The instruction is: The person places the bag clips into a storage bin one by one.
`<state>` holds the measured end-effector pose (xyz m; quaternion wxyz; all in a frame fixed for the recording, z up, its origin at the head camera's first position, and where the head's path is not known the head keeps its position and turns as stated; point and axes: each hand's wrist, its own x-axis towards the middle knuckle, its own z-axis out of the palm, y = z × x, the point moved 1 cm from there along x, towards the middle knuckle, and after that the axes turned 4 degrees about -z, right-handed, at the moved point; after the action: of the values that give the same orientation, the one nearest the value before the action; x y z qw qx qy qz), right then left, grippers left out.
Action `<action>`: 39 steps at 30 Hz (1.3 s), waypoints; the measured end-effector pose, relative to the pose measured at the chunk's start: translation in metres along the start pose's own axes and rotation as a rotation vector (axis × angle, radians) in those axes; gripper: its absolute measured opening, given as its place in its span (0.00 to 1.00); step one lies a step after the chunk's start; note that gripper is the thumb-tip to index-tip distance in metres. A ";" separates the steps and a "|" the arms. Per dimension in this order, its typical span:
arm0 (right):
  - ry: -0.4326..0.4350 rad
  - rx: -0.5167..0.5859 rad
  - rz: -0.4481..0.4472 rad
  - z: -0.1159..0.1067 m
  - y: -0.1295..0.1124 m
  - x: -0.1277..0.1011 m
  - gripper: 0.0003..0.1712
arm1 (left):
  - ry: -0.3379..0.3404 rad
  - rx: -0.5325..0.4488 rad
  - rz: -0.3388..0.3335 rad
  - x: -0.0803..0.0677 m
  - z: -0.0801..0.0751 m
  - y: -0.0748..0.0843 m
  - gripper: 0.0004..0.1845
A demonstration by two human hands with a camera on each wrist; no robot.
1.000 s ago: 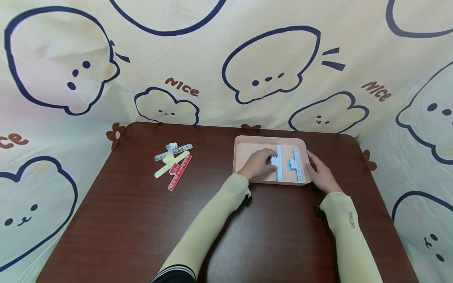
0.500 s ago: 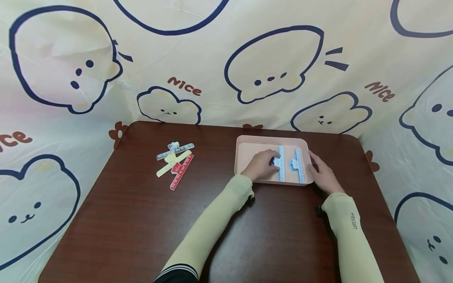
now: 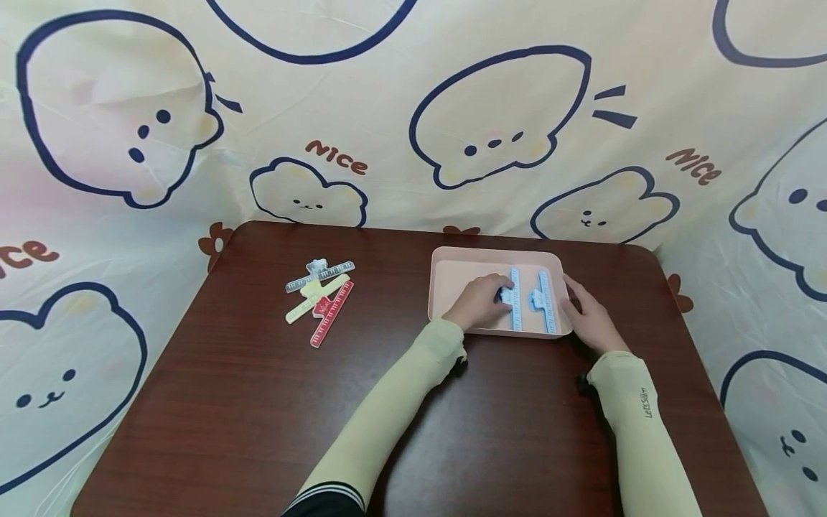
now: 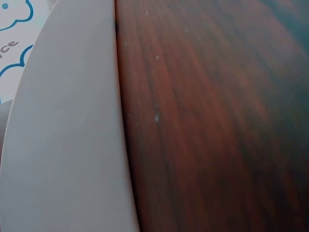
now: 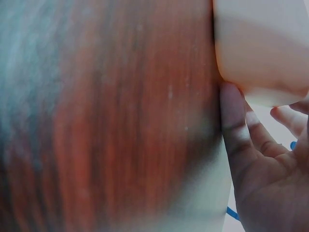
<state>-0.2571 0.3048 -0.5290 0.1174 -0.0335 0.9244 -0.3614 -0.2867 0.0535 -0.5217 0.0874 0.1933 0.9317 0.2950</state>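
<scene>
**Two blue clips in the tray, three clips waiting on the table**

The left hand (image 3: 477, 301) is reaching into the shallow pink plastic tray (image 3: 446, 287) near the far right corner of the dark wooden table (image 3: 258, 416), its fingers curling around the knob of the left light-blue ruler-shaped clip (image 3: 515, 307). A second light-blue ruler-shaped clip (image 3: 544, 301) is lying parallel just beside it. The right hand (image 3: 589, 319) is resting against the tray's right rim, fingers relaxed, steadying it. Toward the far left edge, a grey, a pale-yellow and a red ruler clip (image 3: 319, 301) are lying in an overlapping cluster, apparently not yet sorted; roughly two of five seem placed
</scene>
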 end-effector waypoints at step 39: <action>0.026 0.015 -0.037 0.000 0.002 0.000 0.37 | -0.024 0.055 -0.026 0.007 0.012 0.015 0.26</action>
<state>-0.2571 0.3060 -0.5303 0.0991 -0.0451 0.9223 -0.3708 -0.2856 0.0736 -0.5232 0.0973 0.1870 0.9408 0.2655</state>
